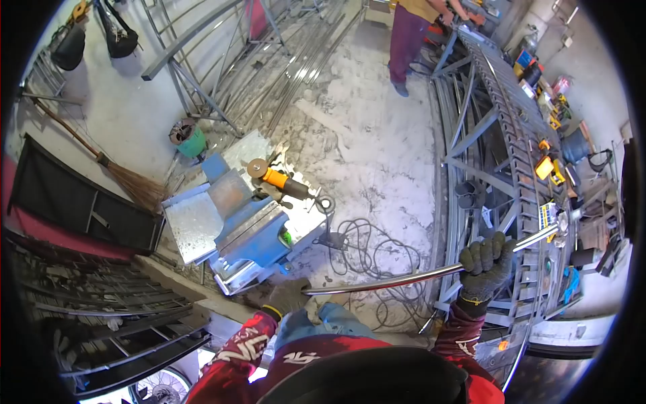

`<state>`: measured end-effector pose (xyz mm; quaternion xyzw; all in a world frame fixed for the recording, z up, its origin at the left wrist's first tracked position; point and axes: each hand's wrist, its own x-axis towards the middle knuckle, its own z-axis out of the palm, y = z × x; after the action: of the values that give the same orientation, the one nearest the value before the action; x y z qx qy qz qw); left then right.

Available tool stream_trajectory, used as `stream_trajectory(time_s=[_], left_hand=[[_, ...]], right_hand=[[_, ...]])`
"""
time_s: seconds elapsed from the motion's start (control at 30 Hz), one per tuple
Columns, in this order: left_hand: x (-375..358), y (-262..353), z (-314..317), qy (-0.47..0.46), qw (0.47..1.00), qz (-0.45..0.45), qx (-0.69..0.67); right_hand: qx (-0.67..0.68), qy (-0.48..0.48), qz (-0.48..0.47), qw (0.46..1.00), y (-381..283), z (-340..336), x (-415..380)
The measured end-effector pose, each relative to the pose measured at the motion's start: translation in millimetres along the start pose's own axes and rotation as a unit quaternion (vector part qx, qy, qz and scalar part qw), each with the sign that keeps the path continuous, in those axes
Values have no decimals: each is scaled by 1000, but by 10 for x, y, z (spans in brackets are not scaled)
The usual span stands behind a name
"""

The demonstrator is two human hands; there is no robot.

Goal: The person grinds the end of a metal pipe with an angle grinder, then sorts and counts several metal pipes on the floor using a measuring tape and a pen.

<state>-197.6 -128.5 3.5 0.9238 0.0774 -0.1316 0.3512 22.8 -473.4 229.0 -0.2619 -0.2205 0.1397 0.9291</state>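
Observation:
A long shiny metal tube [397,279] runs across in front of my body, rising toward the right. My right hand [486,264], in a dark work glove, is wrapped round it near its right part, and the tube sticks out past the fist. At the left end my left hand [288,297], also gloved, closes round the tube; some of its fingers are hidden. Ahead and to the left stands a blue bench vise [249,229] on a metal-topped stand. An orange and black angle grinder [279,180] lies behind the vise jaws.
A tangled black cable [383,259] lies on the floor. On the right runs a long metal rack [501,128] with tools along it. A green bucket [190,141], a broom [124,176] and long metal bars [296,74] are on the left. Another person [407,40] stands at the back.

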Motion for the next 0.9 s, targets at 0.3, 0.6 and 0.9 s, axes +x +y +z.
stream_trajectory(time_s=[0.3, 0.6, 0.9], left_hand=[[-579, -1352, 974, -111, 947, -300, -5], [212, -1534, 1737, -202, 954, -220, 25], [2067, -672, 1679, -85, 954, -271, -95]], right_hand=[[-212, 60, -122, 968, -547, 16, -110], [-331, 130, -107, 928, -387, -300, 548], [-406, 137, 139, 893, 261, -1605, 3190]])
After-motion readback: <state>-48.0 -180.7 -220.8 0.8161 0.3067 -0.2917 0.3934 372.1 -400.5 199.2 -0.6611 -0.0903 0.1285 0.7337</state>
